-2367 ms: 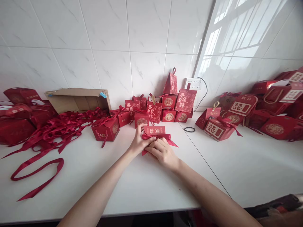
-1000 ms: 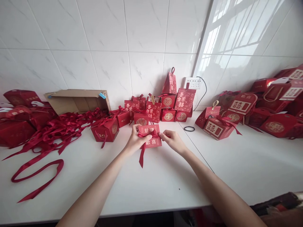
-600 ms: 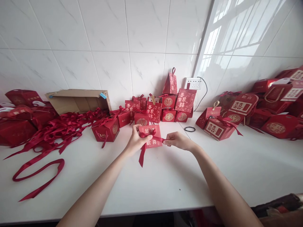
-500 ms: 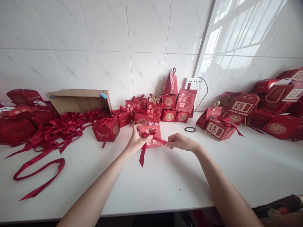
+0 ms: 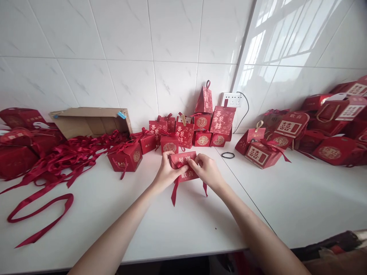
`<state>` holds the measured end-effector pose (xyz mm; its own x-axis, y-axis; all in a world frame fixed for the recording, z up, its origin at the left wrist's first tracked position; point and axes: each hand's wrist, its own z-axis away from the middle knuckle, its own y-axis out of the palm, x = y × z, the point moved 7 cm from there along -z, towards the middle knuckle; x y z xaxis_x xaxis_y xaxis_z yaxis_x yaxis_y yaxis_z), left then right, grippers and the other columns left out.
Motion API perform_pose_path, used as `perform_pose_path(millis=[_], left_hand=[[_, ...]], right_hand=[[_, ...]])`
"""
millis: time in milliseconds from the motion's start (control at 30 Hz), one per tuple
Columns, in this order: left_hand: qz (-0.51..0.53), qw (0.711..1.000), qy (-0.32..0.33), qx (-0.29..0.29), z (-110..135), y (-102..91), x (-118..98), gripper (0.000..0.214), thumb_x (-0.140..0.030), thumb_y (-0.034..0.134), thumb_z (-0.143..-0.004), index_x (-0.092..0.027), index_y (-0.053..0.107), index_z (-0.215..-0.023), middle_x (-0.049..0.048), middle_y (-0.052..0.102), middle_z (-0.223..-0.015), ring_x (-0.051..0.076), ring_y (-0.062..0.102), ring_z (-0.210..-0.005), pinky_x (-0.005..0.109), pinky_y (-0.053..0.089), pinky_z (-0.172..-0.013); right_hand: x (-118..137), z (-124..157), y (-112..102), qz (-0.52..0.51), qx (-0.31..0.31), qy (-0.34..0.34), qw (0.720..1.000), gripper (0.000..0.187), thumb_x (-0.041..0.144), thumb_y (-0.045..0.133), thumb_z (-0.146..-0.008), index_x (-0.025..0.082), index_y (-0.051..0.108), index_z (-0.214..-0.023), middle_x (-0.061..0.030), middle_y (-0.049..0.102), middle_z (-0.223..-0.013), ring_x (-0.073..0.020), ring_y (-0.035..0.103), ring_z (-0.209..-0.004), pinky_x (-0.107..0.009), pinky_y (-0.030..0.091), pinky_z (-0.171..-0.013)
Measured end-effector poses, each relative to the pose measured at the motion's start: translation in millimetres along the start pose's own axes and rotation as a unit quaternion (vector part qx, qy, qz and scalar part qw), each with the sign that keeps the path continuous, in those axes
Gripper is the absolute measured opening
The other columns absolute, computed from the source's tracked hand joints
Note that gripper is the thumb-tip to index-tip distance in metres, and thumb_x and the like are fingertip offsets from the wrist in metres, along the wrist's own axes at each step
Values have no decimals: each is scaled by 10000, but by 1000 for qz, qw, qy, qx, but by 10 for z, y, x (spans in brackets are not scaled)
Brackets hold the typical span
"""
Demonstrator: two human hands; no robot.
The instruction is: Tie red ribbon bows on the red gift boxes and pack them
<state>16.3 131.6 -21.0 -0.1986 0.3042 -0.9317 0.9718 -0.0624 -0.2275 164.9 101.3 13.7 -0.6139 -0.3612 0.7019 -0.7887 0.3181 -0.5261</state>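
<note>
Two hands were yours in the head view, with one small red paper box with pale lettering (image 5: pixel 188 176) between them. Your left hand (image 5: pixel 168 170) pinched its left side, thumb on top; your right hand (image 5: pixel 207 171) bent over its right edge, but whether it pinched the dark-red satin ribbon (image 5: pixel 174 194) I could not tell. Ribbon ends hung below your grip. Well left lay a heap of tangled red ribbons (image 5: pixel 76 154); beyond your right hand, a thin black ring (image 5: pixel 228 157).

One head-worn view, facing forward and down, white table (image 5: pixel 160 225) close below, tiled wall (image 5: pixel 132 84) farther ahead
</note>
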Motion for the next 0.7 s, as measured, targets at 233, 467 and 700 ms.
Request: perform_pose_path(millis=[233, 467, 700], left_hand=[[-5, 991, 78, -111, 25, -109, -17, 531, -382, 630, -728, -222, 277, -1091, 131, 367, -1279, 221, 401, -1228, 417, 333, -1018], [-97, 959, 201, -176, 85, -204, -167, 230, -310, 545, -808, -211, 374, -926, 110, 383, -1275, 202, 353, -1270, 390, 305, -1049], [-201, 940, 243, -132, 92, -211, -254, 108, -282, 462, -862, -206, 452, -788, 83, 478, -1211, 193, 454, -1183, 347, 391, -957]], right_hand=[[-105, -6, 67, -74, 36, -3, 997, 174, 329, 446, -780, 190, 468, -677, 1, 541, -671, -140, 501, -621, -284, 421, -623], [-205, -10, 216, -160, 48, 2, 986, 240, 398, 460, -803, 178, 494, -714, -23, 559, -734, -152, 534, -687, -319, 475, -651], [-258, -40, 253, -232, 62, 25, 970, 344, 509, 519, -776, 169, 510, -724, -24, 555, -741, -148, 545, -695, -322, 515, -649]])
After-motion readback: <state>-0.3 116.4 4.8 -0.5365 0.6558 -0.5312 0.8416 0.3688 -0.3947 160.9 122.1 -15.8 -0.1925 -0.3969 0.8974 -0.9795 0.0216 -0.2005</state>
